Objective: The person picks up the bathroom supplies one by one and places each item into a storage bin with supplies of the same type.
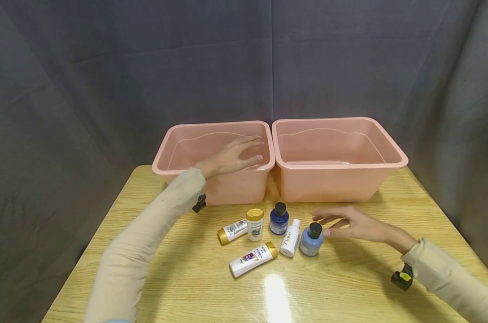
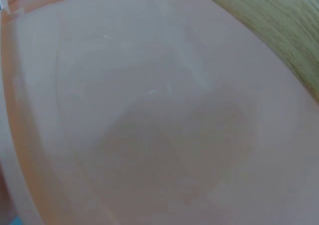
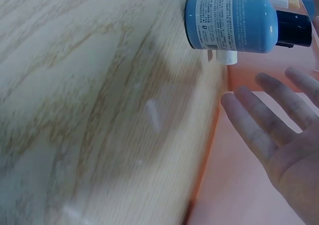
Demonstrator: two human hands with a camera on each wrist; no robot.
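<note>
Just beside the light-blue bottle (image 1: 311, 242), the right hand (image 1: 357, 224) hovers with fingers spread, holding nothing. That bottle is round, smooth plastic with a black cap, upright on the wood-grain table (image 1: 349, 287). Further off, the left hand (image 1: 232, 157) reaches flat and empty over the left pink tub (image 1: 175, 152), a glossy, round-cornered plastic bin.

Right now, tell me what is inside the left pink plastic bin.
The left pink plastic bin looks empty: bare floor and walls. The left hand hovers open above it, covering part of the floor in the head view.
</note>
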